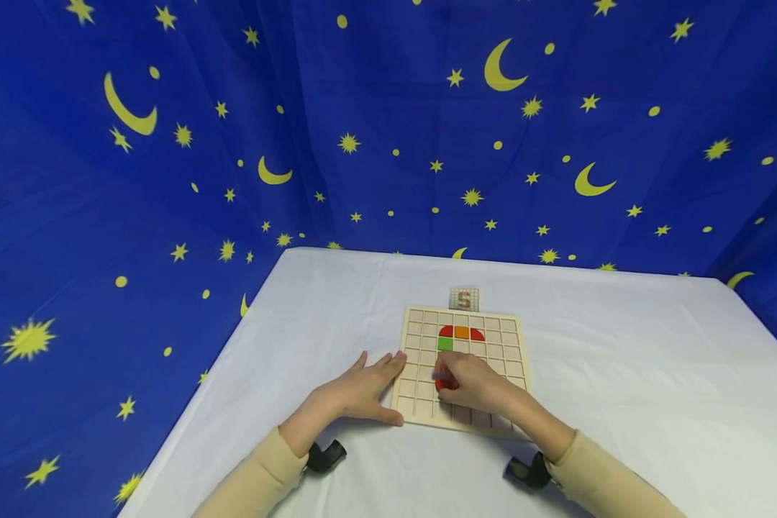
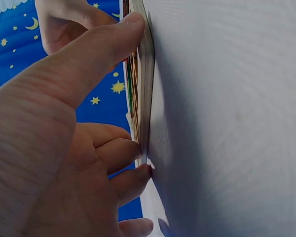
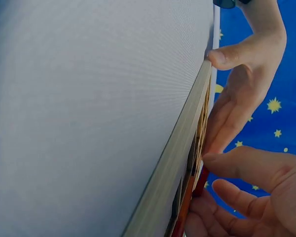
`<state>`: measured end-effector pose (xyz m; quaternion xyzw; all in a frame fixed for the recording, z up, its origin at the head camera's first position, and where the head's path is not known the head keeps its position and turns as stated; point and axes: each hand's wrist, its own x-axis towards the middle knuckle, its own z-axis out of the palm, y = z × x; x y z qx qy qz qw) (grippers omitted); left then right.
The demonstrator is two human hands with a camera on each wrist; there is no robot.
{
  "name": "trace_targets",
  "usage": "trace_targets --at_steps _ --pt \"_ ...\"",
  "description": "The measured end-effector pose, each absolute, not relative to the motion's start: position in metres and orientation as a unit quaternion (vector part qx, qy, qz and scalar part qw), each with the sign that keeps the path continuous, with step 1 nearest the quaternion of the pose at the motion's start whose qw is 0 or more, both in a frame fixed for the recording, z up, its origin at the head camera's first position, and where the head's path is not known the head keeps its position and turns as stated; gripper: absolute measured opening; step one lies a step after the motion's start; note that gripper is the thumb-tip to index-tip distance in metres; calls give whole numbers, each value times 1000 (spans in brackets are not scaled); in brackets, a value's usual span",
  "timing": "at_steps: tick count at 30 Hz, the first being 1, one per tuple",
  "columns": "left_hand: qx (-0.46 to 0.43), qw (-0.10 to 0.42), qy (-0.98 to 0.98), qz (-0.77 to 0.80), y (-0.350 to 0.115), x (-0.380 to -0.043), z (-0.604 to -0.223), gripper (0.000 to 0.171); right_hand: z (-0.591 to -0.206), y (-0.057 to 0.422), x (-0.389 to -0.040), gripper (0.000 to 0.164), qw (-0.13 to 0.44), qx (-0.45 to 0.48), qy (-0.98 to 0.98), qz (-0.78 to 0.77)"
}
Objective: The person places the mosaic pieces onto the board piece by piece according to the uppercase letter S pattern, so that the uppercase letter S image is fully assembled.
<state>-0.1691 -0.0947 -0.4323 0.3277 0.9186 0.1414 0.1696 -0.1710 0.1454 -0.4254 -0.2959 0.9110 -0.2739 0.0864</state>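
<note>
A wooden grid board (image 1: pixel 421 410) lies on the white cloth, with square cells divided by thin ridges. Toward its far side sit a red rounded piece (image 1: pixel 446 332), an orange square (image 1: pixel 462 332), a second red rounded piece (image 1: pixel 477 335) and a green square (image 1: pixel 445 344). My right hand (image 1: pixel 473 378) is over the board's middle, pinching a red piece (image 3: pixel 202 180) between thumb and fingers; its full shape is hidden. My left hand (image 1: pixel 362 392), fingers spread, touches the board's left edge, the thumb at the near left corner.
A small pattern card (image 1: pixel 464 299) showing an S-like figure on a grid lies just beyond the board. White cloth (image 1: pixel 621 374) covers the table. Blue curtains (image 1: pixel 388 108) with yellow moons and stars stand behind and at the sides. Black wrist cameras (image 1: pixel 326 457) are on both wrists.
</note>
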Motion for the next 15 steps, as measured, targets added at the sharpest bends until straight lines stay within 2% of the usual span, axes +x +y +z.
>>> trace_targets --at_steps 15 --pt "328 166 919 138 -95 -169 -432 102 -429 141 -169 28 62 -296 923 -237"
